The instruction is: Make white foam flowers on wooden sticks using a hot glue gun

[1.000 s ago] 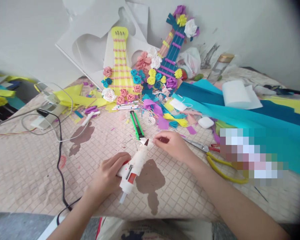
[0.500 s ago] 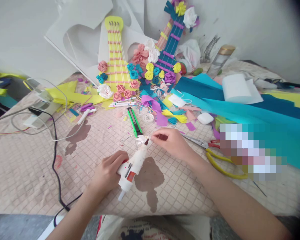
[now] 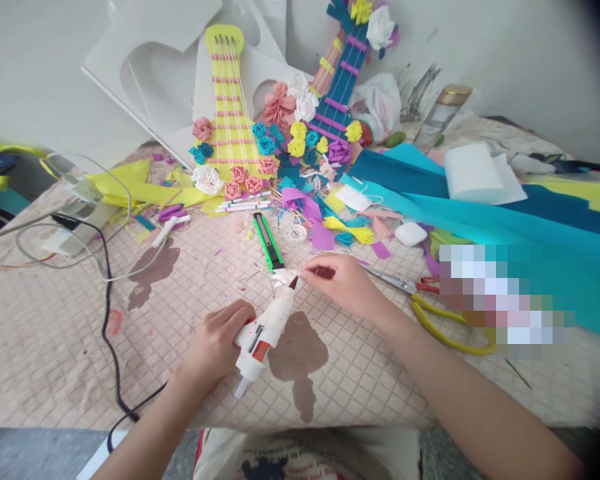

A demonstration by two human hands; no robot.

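Note:
My left hand [image 3: 229, 333] is wrapped round the handle of a white hot glue gun [image 3: 266, 331], a clear glue stick [image 3: 241, 387] poking from its back end. The gun's dark nozzle [image 3: 293, 283] points up and to the right. Right at the nozzle tip, my right hand [image 3: 343, 283] has thumb and forefinger pinched together; what lies between them is too small to name. Just beyond the nozzle lies a green utility knife [image 3: 269, 243], with a small white scrap [image 3: 281, 276] near its lower end.
Scissors with yellow handles [image 3: 450, 320] lie right of my right hand. A yellow paper guitar [image 3: 227, 113] and a blue one [image 3: 341, 87] lean at the back. A toilet paper roll [image 3: 473, 175] and blue paper sheets [image 3: 530, 230] lie right. A black cable [image 3: 108, 313] runs down the left.
Both hands and the glue gun hold almost the same pose, nozzle still at the right fingertips. The whole view has shifted very slightly.

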